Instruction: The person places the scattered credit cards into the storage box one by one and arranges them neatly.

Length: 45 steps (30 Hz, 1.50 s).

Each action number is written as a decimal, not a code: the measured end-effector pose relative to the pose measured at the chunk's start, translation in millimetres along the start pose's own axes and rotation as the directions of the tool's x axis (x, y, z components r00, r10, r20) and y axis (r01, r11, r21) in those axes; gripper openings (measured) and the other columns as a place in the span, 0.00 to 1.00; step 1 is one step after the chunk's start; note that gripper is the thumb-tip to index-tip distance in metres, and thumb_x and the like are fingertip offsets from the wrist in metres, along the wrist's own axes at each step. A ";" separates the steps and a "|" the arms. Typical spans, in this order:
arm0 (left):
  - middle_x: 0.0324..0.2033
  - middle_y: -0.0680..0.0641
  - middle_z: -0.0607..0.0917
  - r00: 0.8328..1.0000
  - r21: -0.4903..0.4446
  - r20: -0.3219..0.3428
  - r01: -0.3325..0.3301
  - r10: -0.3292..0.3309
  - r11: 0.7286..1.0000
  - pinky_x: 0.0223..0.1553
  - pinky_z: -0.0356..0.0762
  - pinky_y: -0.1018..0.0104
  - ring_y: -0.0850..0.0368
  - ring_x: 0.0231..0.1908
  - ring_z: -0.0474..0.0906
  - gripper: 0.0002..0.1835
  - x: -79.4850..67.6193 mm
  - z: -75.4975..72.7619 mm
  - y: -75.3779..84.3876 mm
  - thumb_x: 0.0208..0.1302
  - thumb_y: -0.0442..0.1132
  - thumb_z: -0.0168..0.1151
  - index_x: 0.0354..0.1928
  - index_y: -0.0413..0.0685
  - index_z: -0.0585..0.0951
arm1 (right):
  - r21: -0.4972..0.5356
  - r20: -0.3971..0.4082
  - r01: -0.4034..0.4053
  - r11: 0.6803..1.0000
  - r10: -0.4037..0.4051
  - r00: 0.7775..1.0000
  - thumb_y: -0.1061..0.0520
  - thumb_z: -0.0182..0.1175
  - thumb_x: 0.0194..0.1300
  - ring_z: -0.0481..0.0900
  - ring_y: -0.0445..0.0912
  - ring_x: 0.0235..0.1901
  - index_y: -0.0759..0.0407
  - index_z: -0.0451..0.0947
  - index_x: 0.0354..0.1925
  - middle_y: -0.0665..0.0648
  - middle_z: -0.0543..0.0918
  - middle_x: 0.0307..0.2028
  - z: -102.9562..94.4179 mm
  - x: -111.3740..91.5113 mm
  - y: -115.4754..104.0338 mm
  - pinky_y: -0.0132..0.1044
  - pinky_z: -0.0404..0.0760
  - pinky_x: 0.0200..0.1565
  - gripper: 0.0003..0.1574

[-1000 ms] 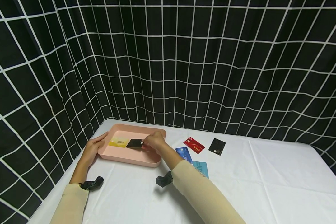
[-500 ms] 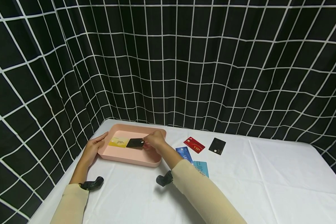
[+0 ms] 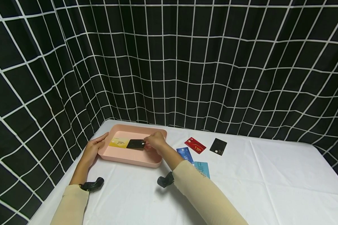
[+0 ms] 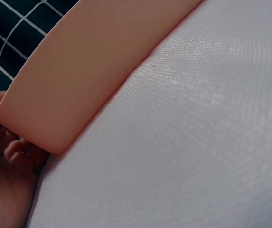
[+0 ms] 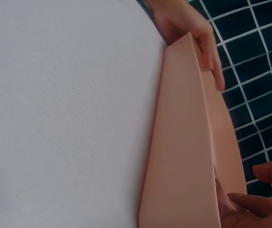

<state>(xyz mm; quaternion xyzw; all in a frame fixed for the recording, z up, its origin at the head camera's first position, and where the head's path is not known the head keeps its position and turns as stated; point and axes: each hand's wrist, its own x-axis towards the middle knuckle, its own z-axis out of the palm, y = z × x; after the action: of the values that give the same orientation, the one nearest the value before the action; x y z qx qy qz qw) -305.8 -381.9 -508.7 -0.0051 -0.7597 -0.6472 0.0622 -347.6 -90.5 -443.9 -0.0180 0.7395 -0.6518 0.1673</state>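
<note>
In the head view, a shallow pink tray (image 3: pixel 126 158) stands at the table's back left. My left hand (image 3: pixel 93 149) grips its left end, thumb at the rim; curled fingers (image 4: pixel 17 152) show behind the tray's corner in the left wrist view. Inside lie a yellow card (image 3: pixel 118 142) and, directly to its right, a black card (image 3: pixel 135 144) with a small chip. My right hand (image 3: pixel 156 141) reaches over the tray's right side and pinches the black card's right end. The tray wall hides both cards in the right wrist view.
Right of the tray, a red VIP card (image 3: pixel 195 145), another black card (image 3: pixel 218 147), a blue card (image 3: pixel 185 155) and a teal card (image 3: pixel 203 168) lie on the white tablecloth (image 3: pixel 242 187). My right sleeve partly covers the teal one. A black gridded curtain (image 3: pixel 186 78) hangs behind.
The black card in the tray has shifted very slightly and levelled under my right fingers. My left hand and the tray stay where they were.
</note>
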 end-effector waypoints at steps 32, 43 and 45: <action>0.75 0.41 0.62 1.000 -0.019 0.005 0.001 -0.001 1.000 0.70 0.60 0.71 0.48 0.77 0.51 0.25 -1.7 -0.8 3.4 0.79 0.31 0.42 0.74 0.36 0.63 | -0.136 0.091 -0.001 0.991 0.013 0.996 0.62 0.60 0.69 0.83 0.48 0.27 0.78 0.78 0.50 0.71 0.82 0.42 -7.7 -14.3 -14.1 0.42 0.87 0.46 0.18; 0.75 0.40 0.62 1.000 -0.019 0.000 0.003 -0.003 1.000 0.68 0.61 0.75 0.48 0.77 0.51 0.25 -2.4 1.7 1.8 0.79 0.32 0.44 0.74 0.36 0.63 | -0.134 0.195 0.070 0.988 -0.043 0.980 0.62 0.55 0.73 0.84 0.64 0.50 0.75 0.79 0.53 0.74 0.82 0.50 -19.9 -37.5 -26.8 0.44 0.86 0.48 0.19; 0.75 0.40 0.61 1.000 -0.024 0.007 0.005 -0.005 1.000 0.68 0.61 0.74 0.48 0.77 0.50 0.25 -2.4 1.1 1.8 0.79 0.31 0.44 0.74 0.36 0.63 | -0.139 0.210 0.083 0.987 -0.053 0.976 0.61 0.54 0.73 0.84 0.64 0.51 0.75 0.79 0.54 0.73 0.82 0.50 -22.5 -43.1 -28.1 0.44 0.86 0.48 0.19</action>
<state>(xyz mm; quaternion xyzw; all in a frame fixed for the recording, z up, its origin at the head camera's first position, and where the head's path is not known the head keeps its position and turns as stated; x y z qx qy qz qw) -303.4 -380.3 -507.4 -0.0062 -0.7522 -0.6564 0.0579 -318.5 -62.6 -404.9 -0.1227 0.7632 -0.5956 0.2185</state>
